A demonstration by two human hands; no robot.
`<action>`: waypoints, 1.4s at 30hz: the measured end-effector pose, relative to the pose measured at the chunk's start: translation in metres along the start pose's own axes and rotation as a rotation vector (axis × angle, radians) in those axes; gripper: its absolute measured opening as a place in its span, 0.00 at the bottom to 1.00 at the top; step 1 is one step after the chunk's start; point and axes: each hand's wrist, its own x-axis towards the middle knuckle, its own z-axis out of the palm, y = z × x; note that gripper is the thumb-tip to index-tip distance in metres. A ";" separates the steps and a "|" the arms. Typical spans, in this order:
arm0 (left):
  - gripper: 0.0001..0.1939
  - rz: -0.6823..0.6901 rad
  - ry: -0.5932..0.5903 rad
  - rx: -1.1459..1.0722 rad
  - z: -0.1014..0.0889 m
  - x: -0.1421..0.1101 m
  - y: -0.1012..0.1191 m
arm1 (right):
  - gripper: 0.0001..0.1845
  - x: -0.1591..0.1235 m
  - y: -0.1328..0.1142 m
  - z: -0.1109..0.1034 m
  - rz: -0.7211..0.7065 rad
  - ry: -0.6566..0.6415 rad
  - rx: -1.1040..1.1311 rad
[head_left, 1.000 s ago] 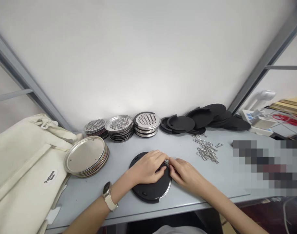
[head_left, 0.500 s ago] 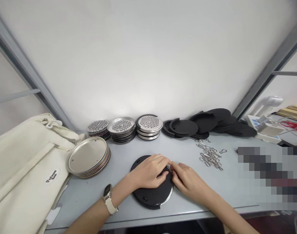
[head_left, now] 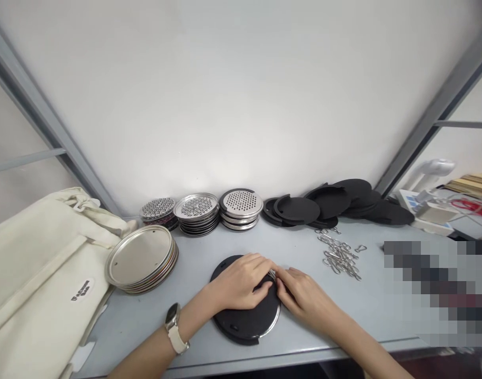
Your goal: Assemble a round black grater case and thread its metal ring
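Observation:
A round black disc (head_left: 248,323) with a thin silver rim lies flat near the table's front edge. My left hand (head_left: 243,281) rests across it, its thumb and forefinger bent in toward the right-hand rim. There a small silver metal clip (head_left: 272,274) shows between my fingertips, mostly hidden by them. From the right, my right hand (head_left: 302,295) reaches the same spot, thumb and forefinger closed on the clip at the disc's edge. A loose pile of silver carabiner clips (head_left: 339,255) lies to the right of my hands.
Behind stand stacks of round metal graters (head_left: 241,204) and grater discs (head_left: 196,206), and black discs (head_left: 298,209) in a spread heap. Metal plates (head_left: 140,255) are stacked at left beside a cream bag (head_left: 47,273). A white device (head_left: 426,210) sits at right.
The view has shifted slightly. Both hands stay at the right-hand rim of the black disc, with only a small shift of the fingers.

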 end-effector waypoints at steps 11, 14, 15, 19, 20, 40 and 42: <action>0.11 0.001 -0.008 -0.009 0.001 0.000 0.000 | 0.07 -0.002 0.005 0.002 -0.002 0.057 0.019; 0.11 -0.001 0.002 -0.029 -0.001 0.000 0.001 | 0.07 -0.001 0.006 0.003 -0.023 0.059 0.012; 0.11 -0.007 0.003 -0.036 -0.001 0.000 0.001 | 0.07 -0.001 0.006 0.003 -0.019 0.063 0.021; 0.13 -0.043 0.006 -0.061 -0.001 -0.001 0.001 | 0.08 0.001 0.005 0.007 0.019 0.073 0.049; 0.13 -0.048 0.006 -0.066 -0.001 -0.001 0.001 | 0.08 0.002 0.005 0.007 0.019 0.071 0.040; 0.11 -0.001 0.016 0.005 0.002 0.001 0.003 | 0.12 0.003 0.000 0.004 0.008 0.027 -0.013; 0.11 0.002 0.012 0.000 0.002 0.001 0.003 | 0.11 0.002 0.000 0.003 0.012 0.016 -0.007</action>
